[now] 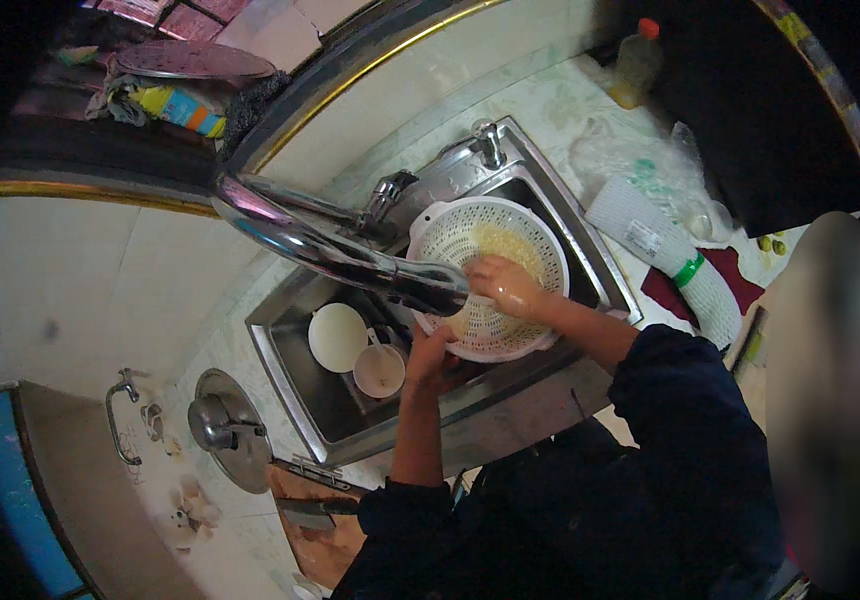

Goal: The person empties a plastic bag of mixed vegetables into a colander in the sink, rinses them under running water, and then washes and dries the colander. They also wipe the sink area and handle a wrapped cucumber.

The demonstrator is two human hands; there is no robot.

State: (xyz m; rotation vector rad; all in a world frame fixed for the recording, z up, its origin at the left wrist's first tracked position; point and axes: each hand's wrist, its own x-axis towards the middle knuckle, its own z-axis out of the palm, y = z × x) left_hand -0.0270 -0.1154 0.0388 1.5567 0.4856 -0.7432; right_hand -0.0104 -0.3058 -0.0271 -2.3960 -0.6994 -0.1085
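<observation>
A white plastic colander [490, 337] sits over the right side of the steel double sink [302, 435], with small pale-yellow grains [509, 244] inside it. My left hand [430, 352] grips the colander's near left rim. Inside the colander, my right hand [505, 285] is wet and touches the grains; its fingers are partly hidden by the spout, so whether they close on anything cannot be told. The curved chrome faucet [325, 240] reaches over the colander's left part. In the left basin lie a white bowl [338, 337] and a small white handled cup [379, 371].
A cleaver [308, 514] lies on a wooden cutting board [317, 551] at lower left, near a metal lid [239, 457]. Right of the sink are a foam-net-wrapped item [647, 232], clear plastic bags [640, 157] and a red-capped bottle [636, 67]. A blurred shape stands at far right.
</observation>
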